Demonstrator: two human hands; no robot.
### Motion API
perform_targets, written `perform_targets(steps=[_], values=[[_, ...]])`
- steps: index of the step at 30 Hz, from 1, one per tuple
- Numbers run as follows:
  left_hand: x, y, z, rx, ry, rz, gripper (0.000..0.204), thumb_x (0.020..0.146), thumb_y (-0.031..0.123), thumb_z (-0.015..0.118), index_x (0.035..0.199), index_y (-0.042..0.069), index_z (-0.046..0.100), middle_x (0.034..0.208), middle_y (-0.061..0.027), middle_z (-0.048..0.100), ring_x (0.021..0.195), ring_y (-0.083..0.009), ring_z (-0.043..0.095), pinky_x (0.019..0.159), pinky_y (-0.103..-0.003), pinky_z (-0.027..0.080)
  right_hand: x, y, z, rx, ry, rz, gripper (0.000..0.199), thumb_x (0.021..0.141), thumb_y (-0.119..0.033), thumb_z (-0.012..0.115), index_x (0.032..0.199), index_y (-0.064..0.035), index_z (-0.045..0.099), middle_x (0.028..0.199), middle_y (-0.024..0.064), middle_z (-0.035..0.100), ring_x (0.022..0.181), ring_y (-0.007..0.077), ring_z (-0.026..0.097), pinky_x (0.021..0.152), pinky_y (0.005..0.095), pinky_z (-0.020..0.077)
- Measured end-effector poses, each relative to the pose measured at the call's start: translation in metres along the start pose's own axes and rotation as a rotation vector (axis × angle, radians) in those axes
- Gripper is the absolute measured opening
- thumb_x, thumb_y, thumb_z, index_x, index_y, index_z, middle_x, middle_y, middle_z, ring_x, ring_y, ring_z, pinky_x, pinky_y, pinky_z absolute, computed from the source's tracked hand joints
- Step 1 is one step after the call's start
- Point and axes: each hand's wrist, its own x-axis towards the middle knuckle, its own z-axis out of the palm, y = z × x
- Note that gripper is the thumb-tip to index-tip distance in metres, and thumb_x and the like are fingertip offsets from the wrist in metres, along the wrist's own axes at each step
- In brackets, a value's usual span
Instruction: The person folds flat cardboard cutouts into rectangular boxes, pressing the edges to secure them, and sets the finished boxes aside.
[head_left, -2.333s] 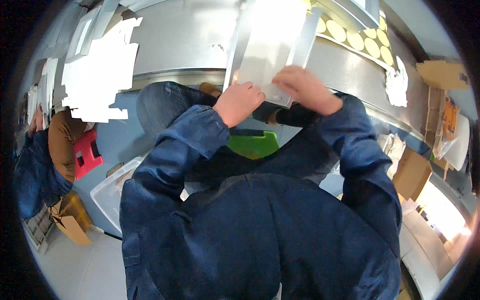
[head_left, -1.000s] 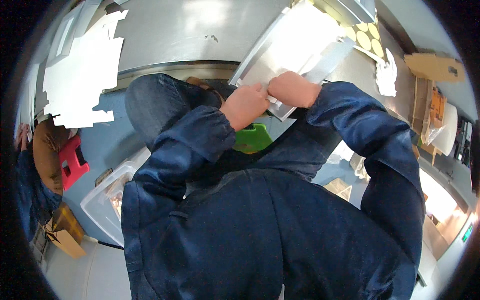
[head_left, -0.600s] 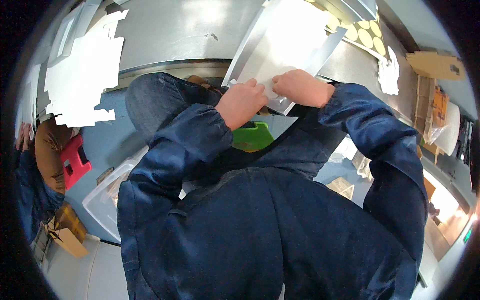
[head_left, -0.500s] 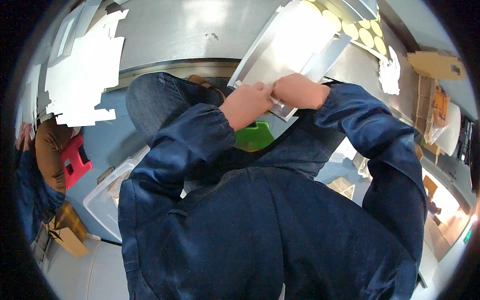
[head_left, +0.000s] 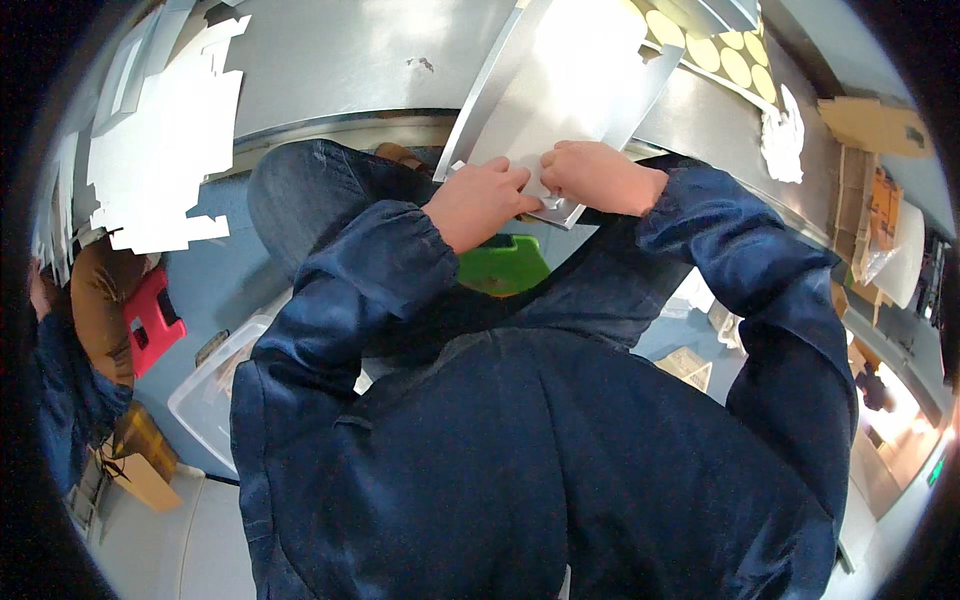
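A shallow silver-grey box with a pale inside and raised side walls lies slanted over the table's front edge, its near end above my lap. My left hand is closed on the near end's left part, thumb reaching toward the middle of the edge. Just right of it, my right hand has bent fingers pressed on the small folded flap at that end. A gap separates the two hands. What exactly lies under the fingertips is hidden.
White cut sheets lie stacked at the left of the metal table. Behind the box is a sheet of round yellow stickers; a crumpled white glove-like cloth hangs nearby. A green stool stands below. Another person's sleeve shows far left.
The box has shifted slightly left and turned more upright. My hands, close together before, have moved apart, the left going left and slightly down.
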Motion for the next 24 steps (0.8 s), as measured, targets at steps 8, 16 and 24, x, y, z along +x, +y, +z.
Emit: perform_targets(steps=[8, 16, 24], values=[[-0.001, 0.002, 0.001, 0.051, 0.010, -0.023, 0.032, 0.080, 0.010, 0.055, 0.107, 0.024, 0.066, 0.094, -0.0044, 0.054, 0.091, -0.0231, 0.057, 0.072, -0.034, 0.053, 0.014, -0.005, -0.009, -0.024, -0.263, 0.148, 0.007, 0.072, -0.010, 0.062, 0.075, -0.0082, 0.067, 0.084, 0.0058, 0.060, 0.089, 0.0268, 0.059, 0.073, 0.0374, 0.0488], [-0.007, -0.004, -0.003, 0.031, 0.000, -0.075, 0.028, 0.080, 0.013, 0.057, 0.104, 0.024, 0.068, 0.096, -0.0040, 0.057, 0.093, -0.0230, 0.058, 0.072, -0.035, 0.052, 0.012, 0.007, -0.010, 0.156, -0.031, -0.180, 0.005, 0.070, -0.007, 0.063, 0.071, -0.0044, 0.066, 0.080, 0.0068, 0.060, 0.088, 0.0257, 0.057, 0.075, 0.0361, 0.0480], [0.003, 0.004, 0.009, 0.121, 0.043, 0.063, 0.029, 0.082, 0.015, 0.056, 0.106, 0.027, 0.066, 0.101, -0.0014, 0.056, 0.099, -0.0219, 0.057, 0.073, -0.037, 0.050, 0.013, 0.003, -0.007, 0.113, -0.182, -0.070, 0.008, 0.071, -0.009, 0.063, 0.074, -0.0037, 0.068, 0.083, 0.0084, 0.062, 0.086, 0.0282, 0.059, 0.075, 0.0367, 0.0482]])
